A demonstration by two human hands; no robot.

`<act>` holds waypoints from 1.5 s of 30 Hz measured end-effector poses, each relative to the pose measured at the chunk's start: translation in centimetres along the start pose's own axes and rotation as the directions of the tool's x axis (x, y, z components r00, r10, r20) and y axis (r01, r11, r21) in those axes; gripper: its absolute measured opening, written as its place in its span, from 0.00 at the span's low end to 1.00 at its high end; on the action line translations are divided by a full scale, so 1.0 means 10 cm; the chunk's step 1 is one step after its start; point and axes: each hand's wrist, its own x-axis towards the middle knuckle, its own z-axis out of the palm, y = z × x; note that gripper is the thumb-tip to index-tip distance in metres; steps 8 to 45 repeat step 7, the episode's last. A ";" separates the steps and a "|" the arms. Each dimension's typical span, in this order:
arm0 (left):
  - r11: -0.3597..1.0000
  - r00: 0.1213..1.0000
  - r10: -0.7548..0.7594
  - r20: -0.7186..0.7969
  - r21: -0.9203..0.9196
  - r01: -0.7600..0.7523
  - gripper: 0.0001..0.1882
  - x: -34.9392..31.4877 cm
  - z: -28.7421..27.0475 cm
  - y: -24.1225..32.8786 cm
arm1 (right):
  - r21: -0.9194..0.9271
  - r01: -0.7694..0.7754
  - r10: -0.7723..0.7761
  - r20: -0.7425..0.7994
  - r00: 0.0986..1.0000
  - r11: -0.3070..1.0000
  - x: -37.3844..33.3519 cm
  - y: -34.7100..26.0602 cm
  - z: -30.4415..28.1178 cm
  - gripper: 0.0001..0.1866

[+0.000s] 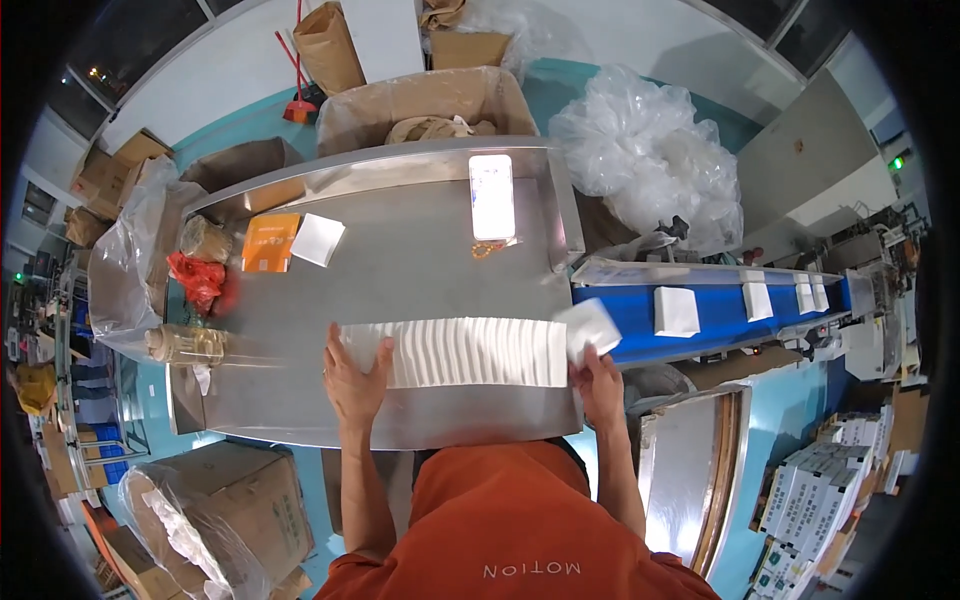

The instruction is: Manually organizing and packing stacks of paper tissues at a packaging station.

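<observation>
A long row of thin white square packets (470, 353), standing on edge and packed side by side, lies along the near part of the steel table (400, 270). At the row's left end is my left hand (353, 385), thumb and fingers spread and touching the end packets. My right hand (600, 388) is at the other end, its fingers closed on the lower edge of a single white packet (592, 328). That packet tilts between the row and the blue conveyor belt (630, 345), slightly blurred.
Several white packets sit spaced along the belt. A bright-screened phone (491, 198) lies at the table's far side. Toward the left are an orange packet (270, 243), a white square (318, 240), a red plastic bag (197, 280) and a clear jar (188, 345). Raised metal rims edge the table.
</observation>
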 end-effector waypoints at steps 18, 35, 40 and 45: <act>0.999 0.998 0.009 0.058 -0.050 -0.007 0.48 -0.05 0.04 0.07 | -0.641 -0.009 0.117 0.126 0.985 0.767 -0.17 -0.10 0.48 0.28; 0.999 0.998 0.009 0.058 -0.050 -0.007 0.48 -0.05 0.04 0.07 | -0.641 -0.009 0.117 0.126 0.985 0.767 -0.17 -0.10 0.48 0.28; 0.999 0.998 0.009 0.058 -0.050 -0.007 0.48 -0.05 0.04 0.07 | -0.641 -0.009 0.117 0.126 0.985 0.767 -0.17 -0.10 0.48 0.28; 0.999 0.998 0.009 0.058 -0.050 -0.007 0.48 -0.05 0.04 0.07 | -0.641 -0.009 0.117 0.126 0.985 0.767 -0.17 -0.10 0.48 0.28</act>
